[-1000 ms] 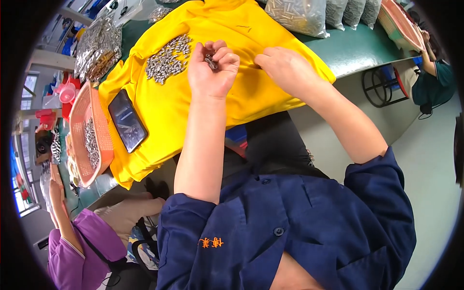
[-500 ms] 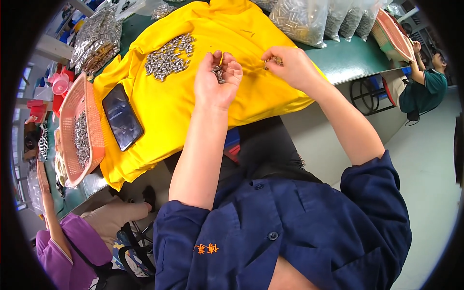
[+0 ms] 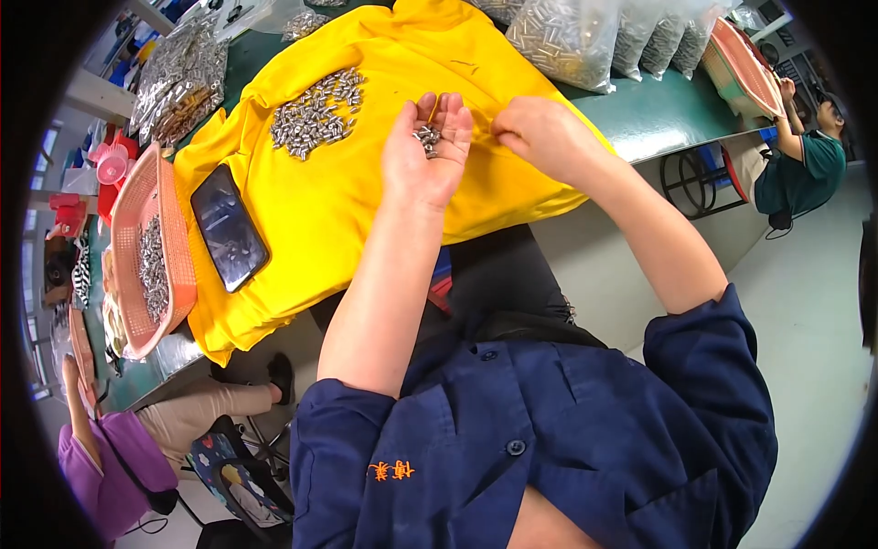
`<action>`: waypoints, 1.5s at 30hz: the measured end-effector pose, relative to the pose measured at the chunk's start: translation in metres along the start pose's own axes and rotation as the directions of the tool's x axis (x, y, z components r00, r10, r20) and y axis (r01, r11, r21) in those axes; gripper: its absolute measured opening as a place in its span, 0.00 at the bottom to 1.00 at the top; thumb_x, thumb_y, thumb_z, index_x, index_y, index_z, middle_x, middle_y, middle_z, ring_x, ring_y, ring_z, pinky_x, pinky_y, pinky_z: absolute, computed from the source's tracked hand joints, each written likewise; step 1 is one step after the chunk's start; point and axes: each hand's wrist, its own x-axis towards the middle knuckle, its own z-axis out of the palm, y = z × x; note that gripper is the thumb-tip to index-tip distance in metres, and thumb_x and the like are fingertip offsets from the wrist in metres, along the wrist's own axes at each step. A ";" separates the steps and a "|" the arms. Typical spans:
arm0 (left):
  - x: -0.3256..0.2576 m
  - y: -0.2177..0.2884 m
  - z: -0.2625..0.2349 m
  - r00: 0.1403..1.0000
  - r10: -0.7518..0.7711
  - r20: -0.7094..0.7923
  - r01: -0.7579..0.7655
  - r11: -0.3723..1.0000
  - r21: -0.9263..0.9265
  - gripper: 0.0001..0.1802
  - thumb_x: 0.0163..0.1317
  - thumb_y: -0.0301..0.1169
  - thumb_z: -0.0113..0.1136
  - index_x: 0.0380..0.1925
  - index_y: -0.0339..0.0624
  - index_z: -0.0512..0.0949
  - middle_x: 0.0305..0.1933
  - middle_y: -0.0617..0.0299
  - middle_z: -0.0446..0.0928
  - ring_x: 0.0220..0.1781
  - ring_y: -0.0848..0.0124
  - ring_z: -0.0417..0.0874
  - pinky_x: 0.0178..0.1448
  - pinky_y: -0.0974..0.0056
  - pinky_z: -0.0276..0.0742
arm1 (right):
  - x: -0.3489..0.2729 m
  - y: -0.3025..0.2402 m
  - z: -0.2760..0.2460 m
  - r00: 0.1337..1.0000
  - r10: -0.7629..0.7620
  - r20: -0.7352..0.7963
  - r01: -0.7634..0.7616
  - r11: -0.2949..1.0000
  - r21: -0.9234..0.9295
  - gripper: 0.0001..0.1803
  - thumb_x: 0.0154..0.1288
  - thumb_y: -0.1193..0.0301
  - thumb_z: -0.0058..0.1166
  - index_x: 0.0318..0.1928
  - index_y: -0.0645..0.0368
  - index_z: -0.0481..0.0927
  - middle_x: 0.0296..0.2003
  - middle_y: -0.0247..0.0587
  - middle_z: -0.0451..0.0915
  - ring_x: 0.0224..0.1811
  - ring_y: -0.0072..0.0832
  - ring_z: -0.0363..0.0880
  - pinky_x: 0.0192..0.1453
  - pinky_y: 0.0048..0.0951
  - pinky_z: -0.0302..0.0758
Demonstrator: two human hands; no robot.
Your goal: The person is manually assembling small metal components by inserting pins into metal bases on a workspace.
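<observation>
My left hand [image 3: 416, 174] is turned palm up and cupped, with several small silvery metal cylinders [image 3: 427, 139] lying in it. Just to its right, apart from it, my right hand [image 3: 549, 137] has its fingers curled inward and pressed together. Whatever those fingers hold is hidden from view. Both hands are above a bright yellow cloth [image 3: 311, 215] spread over the table. Farther off to the left on that cloth lies a loose pile of the same small metal cylinders [image 3: 315, 119].
A dark phone [image 3: 229, 229] lies at the cloth's left, beside a pink plastic basket [image 3: 180, 247] with metal parts inside. Clear bags of metal parts [image 3: 565, 41] stand at the back right; another bag [image 3: 183, 78] is back left. People sit at both sides.
My left hand has shifted slightly right and its fingers have opened wider. The small brownish bits visible in my right fingers before are out of sight now. The person at left has leaned away.
</observation>
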 end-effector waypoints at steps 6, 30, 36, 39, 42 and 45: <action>0.004 0.006 -0.001 0.996 0.077 0.049 -0.081 0.992 0.101 0.13 0.64 0.34 0.38 0.30 0.36 0.68 0.32 0.55 0.70 0.36 0.65 0.74 0.41 0.64 0.75 | -0.002 0.003 0.008 0.995 0.087 -0.054 -0.082 0.993 0.087 0.05 0.52 0.71 0.49 0.29 0.59 0.75 0.27 0.43 0.75 0.33 0.38 0.74 0.37 0.34 0.71; 0.002 -0.003 -0.001 0.998 0.008 0.059 -0.009 1.000 0.015 0.13 0.64 0.35 0.38 0.35 0.37 0.66 0.38 0.49 0.70 0.39 0.60 0.74 0.45 0.58 0.76 | 0.007 0.015 0.005 0.982 0.175 -0.077 -0.171 0.984 0.059 0.09 0.50 0.70 0.51 0.30 0.63 0.76 0.25 0.47 0.76 0.29 0.41 0.74 0.34 0.33 0.70; 0.002 -0.014 0.006 1.000 -0.008 0.028 0.007 0.999 0.040 0.12 0.63 0.34 0.40 0.33 0.36 0.67 0.37 0.50 0.71 0.39 0.60 0.76 0.44 0.58 0.76 | 0.002 0.016 -0.012 0.917 0.393 0.059 -0.398 0.904 0.156 0.07 0.48 0.72 0.52 0.29 0.63 0.76 0.22 0.46 0.76 0.26 0.37 0.76 0.32 0.32 0.70; 0.000 -0.011 0.006 1.000 0.013 -0.007 -0.013 1.000 0.025 0.12 0.63 0.34 0.40 0.34 0.36 0.67 0.38 0.51 0.71 0.40 0.61 0.76 0.43 0.58 0.76 | 0.003 0.022 -0.007 0.889 0.458 0.012 -0.438 0.842 0.314 0.08 0.50 0.72 0.53 0.30 0.63 0.76 0.21 0.43 0.76 0.25 0.30 0.75 0.31 0.28 0.70; -0.003 -0.011 0.005 0.999 0.004 -0.045 -0.003 1.000 0.026 0.10 0.62 0.33 0.42 0.34 0.37 0.67 0.37 0.51 0.71 0.39 0.61 0.76 0.43 0.58 0.77 | 0.007 0.000 -0.023 0.879 0.438 -0.186 -0.334 0.847 0.414 0.08 0.51 0.72 0.53 0.30 0.64 0.75 0.25 0.43 0.76 0.27 0.29 0.74 0.33 0.26 0.69; 0.004 -0.027 0.001 0.997 -0.055 0.053 0.050 0.995 0.084 0.12 0.61 0.36 0.44 0.36 0.38 0.67 0.38 0.54 0.70 0.36 0.64 0.73 0.38 0.60 0.75 | 0.011 -0.044 -0.040 0.958 0.132 -0.257 -0.057 0.959 0.279 0.05 0.51 0.74 0.53 0.29 0.64 0.74 0.27 0.44 0.75 0.30 0.36 0.74 0.35 0.28 0.69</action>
